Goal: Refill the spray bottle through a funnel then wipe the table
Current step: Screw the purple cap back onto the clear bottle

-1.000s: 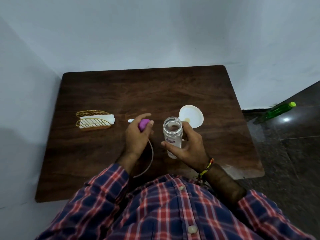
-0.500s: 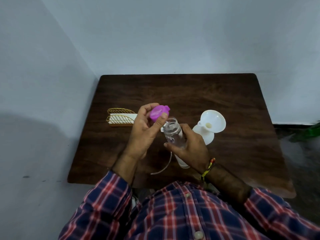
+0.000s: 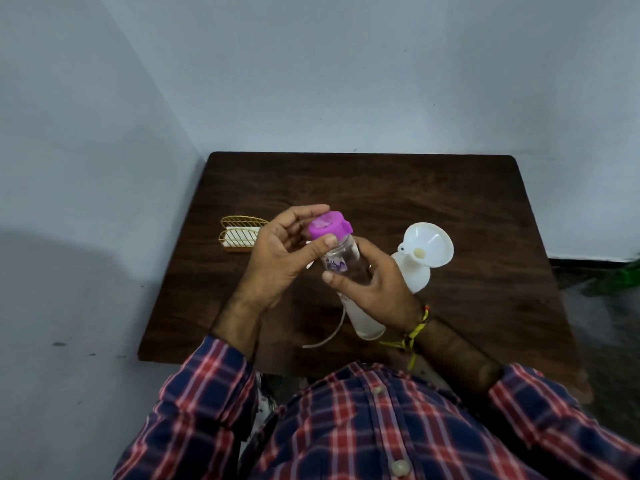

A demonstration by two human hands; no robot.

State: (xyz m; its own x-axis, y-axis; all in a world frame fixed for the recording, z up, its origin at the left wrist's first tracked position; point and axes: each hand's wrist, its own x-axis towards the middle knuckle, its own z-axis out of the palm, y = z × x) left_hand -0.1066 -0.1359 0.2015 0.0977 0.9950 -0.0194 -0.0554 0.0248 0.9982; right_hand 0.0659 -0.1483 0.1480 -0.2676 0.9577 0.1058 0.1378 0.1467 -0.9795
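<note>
My right hand grips a clear spray bottle, tilted with its mouth up and away from me. My left hand pinches the purple spray cap, which sits on top of the bottle's mouth. A thin white dip tube curves out below the hands, outside the bottle. Just right of my right hand, a white funnel lies on the dark wooden table with its wide mouth facing up toward me.
A gold wire holder with white napkins stands at the left of the table, behind my left hand. Grey walls close in at the left and back. A green bottle lies blurred on the dark floor at the right.
My left hand has brought the purple cap from beside the bottle onto its mouth. The bottle has tilted and lifted toward me. The camera has swung left.
</note>
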